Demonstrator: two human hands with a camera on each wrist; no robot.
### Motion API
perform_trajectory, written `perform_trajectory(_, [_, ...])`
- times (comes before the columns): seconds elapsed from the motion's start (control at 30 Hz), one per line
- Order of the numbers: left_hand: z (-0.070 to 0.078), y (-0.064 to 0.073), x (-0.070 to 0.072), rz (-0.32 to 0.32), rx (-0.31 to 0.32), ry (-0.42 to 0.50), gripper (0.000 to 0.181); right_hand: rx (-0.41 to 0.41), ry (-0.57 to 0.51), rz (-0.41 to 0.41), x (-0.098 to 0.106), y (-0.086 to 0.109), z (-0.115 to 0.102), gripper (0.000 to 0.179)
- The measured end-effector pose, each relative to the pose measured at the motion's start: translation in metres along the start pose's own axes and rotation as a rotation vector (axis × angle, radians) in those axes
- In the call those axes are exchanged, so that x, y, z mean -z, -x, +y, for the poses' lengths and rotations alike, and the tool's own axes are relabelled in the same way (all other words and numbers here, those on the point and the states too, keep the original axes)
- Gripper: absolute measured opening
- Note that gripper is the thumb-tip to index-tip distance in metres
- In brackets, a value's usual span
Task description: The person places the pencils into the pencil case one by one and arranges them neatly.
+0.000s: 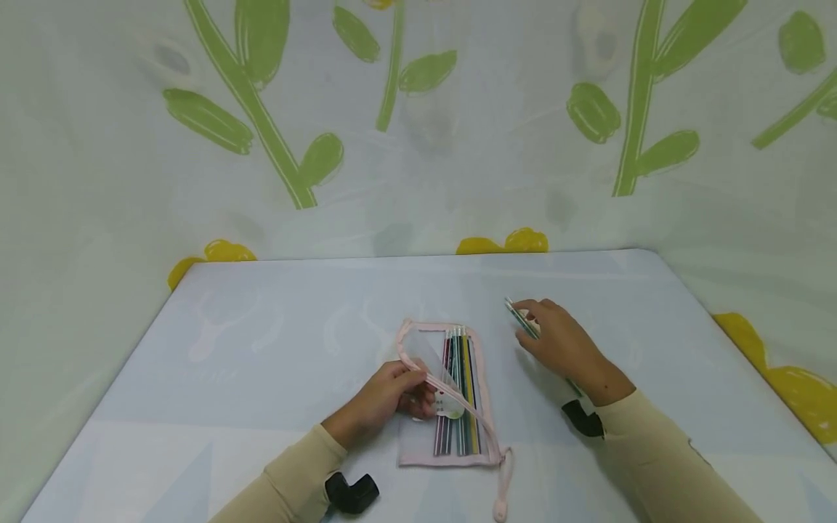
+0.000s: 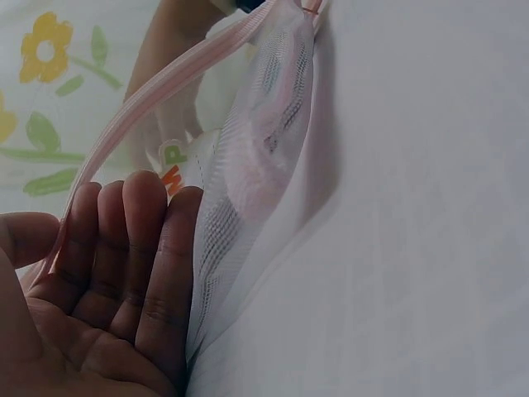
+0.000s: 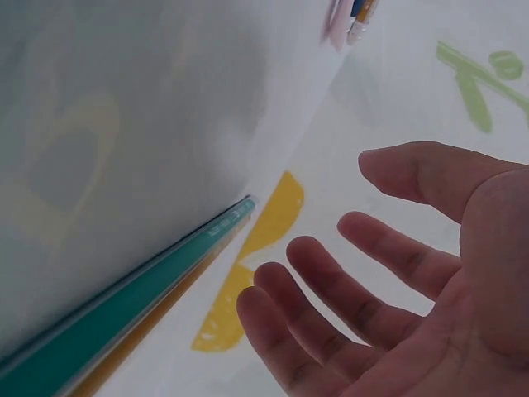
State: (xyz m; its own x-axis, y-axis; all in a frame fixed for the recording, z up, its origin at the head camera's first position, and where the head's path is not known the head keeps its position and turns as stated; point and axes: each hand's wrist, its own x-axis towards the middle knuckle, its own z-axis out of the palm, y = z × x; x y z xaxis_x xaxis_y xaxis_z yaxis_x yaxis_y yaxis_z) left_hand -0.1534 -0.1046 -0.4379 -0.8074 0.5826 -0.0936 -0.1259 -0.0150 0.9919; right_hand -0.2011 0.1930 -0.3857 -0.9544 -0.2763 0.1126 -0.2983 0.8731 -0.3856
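A see-through mesh pencil pouch [image 1: 418,443] with pink edging lies on the table, several pencils [image 1: 461,428] inside it. My left hand [image 1: 392,392] holds the pouch's pink zipper edge [image 2: 124,124] between thumb and fingers, lifting that flap up. In the left wrist view the fingers [image 2: 145,223] lie behind the pink strip, against the mesh. My right hand [image 1: 559,341] is to the right of the pouch, over pencils [image 1: 521,317] on the table. The right wrist view shows its fingers [image 3: 331,289] spread and apart from the green and yellow pencils [image 3: 140,306].
A pink zipper pull [image 1: 502,494] hangs off the pouch's near right corner. The white table [image 1: 294,327] meets a wall cover [image 1: 510,145] printed with green stems and yellow flowers. Black wrist mounts [image 1: 352,494] sit at both sleeves.
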Motion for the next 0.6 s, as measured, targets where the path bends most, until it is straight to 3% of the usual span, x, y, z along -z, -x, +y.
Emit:
perform_trajectory(0.37, [-0.0003,0.0016,-0.0006,0.002,0.018,0.010,0.042,-0.043,0.000,-0.055,-0.0044,-0.0010,0.0075,0.049])
perform_trajectory(0.6, [0.0005,0.0012,-0.0020,0.016,0.016,-0.004,0.041,-0.035,-0.005,-0.047,-0.0055,-0.0016,0.0097,0.049])
